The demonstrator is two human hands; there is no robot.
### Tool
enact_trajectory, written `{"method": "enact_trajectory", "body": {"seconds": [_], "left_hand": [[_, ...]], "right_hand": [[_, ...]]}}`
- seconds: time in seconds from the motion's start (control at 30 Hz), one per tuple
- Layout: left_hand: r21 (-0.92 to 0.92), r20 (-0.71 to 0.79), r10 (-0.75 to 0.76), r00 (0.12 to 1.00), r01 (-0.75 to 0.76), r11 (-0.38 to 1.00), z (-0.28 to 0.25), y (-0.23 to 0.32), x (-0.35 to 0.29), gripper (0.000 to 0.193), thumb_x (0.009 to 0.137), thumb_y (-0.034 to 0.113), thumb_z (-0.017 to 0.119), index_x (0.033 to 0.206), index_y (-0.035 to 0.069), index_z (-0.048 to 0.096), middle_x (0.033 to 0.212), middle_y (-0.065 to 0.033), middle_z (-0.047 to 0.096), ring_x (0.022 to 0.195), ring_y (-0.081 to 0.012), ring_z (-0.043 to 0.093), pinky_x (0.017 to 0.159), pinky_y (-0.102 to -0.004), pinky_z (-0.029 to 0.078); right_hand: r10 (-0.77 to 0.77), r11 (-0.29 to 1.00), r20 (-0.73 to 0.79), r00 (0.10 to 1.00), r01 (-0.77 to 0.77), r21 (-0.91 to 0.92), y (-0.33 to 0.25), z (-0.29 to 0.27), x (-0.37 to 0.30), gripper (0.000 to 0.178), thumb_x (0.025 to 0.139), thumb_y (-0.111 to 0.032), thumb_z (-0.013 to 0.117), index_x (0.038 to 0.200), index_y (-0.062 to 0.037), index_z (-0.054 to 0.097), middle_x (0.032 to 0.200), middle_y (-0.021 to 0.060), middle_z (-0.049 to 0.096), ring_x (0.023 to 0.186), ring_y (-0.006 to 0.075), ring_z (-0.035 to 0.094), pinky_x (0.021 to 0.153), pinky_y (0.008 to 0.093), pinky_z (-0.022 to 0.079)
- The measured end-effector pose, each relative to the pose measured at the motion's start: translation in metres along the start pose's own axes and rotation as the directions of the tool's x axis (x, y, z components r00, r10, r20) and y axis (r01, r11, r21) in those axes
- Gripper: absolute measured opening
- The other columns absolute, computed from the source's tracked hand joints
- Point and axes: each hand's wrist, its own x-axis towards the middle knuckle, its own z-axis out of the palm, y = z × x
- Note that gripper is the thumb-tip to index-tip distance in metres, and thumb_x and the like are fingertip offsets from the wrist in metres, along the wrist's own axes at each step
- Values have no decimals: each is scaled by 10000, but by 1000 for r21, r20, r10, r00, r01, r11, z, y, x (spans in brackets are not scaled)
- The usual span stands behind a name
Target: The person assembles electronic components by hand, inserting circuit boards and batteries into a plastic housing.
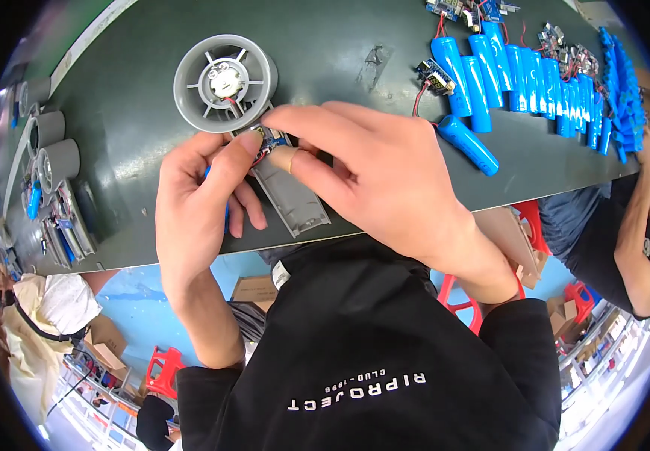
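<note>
A grey handheld fan housing lies on the dark green table, its round ring [267, 84] at the far end and its open, trough-like handle [291, 199] toward me. At the neck between them sits a small circuit board [271, 140] with red wires. My left hand [201, 184] is closed, its thumb pressing on the board's left side. Bits of a blue battery [227, 218] show behind its fingers, mostly hidden. My right hand [385, 161] is closed around the board from the right, index finger by the ring and thumb at the board's lower edge.
Several blue batteries [483, 71] wired to small boards lie in a row at the right. One battery [469, 146] lies nearest my right hand. More grey fan housings [60, 164] stand at the left edge. A co-worker's arm [633, 225] reaches onto the table at far right.
</note>
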Motion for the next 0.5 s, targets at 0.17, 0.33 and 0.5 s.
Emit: {"method": "enact_trajectory", "body": {"seconds": [0.17,0.33,0.5], "left_hand": [[-37,-36,37,999,-38,999,-1,-3,-2,233,922,189,599,857,-32,636,637,-36,595,449,-87,546,386,-199,357],[-242,-55,183,982,-191,951,3,-6,-10,169,911,117,577,964,-16,668,782,-28,643,618,-75,517,574,-222,408],[-295,-84,289,954,-301,907,7,-8,-20,182,897,87,579,1009,-35,652,865,-57,653,675,-101,552,603,-243,446]], "right_hand": [[351,877,-74,934,-300,374,-11,3,-4,324,760,-20,745,1073,-41,668,859,19,624,514,24,503,435,192,382],[351,768,96,931,-345,540,-19,1,-9,300,784,-40,752,1065,8,660,867,31,623,553,21,538,474,173,411],[275,775,-56,960,-187,604,-28,-3,-8,289,782,-2,744,1059,22,664,884,68,618,654,82,604,579,203,481]]}}
